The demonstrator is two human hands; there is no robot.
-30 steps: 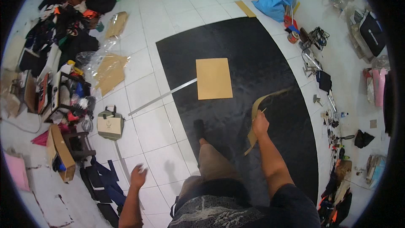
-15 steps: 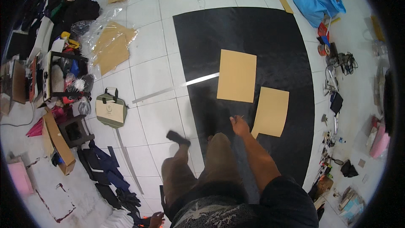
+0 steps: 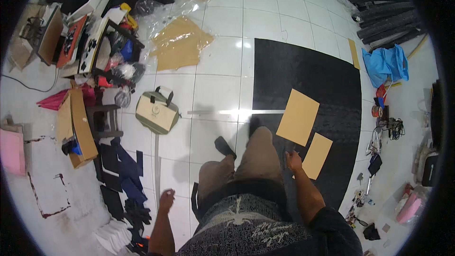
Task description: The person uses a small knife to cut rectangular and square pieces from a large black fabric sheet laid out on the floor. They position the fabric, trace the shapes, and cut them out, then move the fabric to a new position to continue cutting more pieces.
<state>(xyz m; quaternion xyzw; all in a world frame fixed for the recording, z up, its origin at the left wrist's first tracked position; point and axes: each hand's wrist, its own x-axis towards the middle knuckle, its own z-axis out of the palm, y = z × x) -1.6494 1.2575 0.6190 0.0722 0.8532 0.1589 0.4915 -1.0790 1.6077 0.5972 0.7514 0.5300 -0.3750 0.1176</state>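
My right hand (image 3: 294,160) is closed beside the smaller tan sheet (image 3: 317,155); whatever it may hold is too small to make out. Just beyond it lies a larger tan sheet (image 3: 298,117). Both rest flat on a wide black sheet (image 3: 332,85) spread over the floor. Away from them, my left hand (image 3: 167,198) hangs over the white tiles with fingers loosely bent, and nothing shows in it. A long metal ruler (image 3: 213,112) reaches across the tiles to the larger tan sheet.
A green and cream bag (image 3: 157,112) stands on the tiles at left. Tan sheets in clear plastic (image 3: 177,42) lie behind it. Dark cloth pieces (image 3: 127,170) and a cardboard box (image 3: 78,130) are farther left. At right are a blue bag (image 3: 386,64) and scattered tools and cables.
The view has turned and shifted, so the sheets appear lower and farther right. My left hand has come up into fuller view. My right hand remains near the smaller tan sheet.
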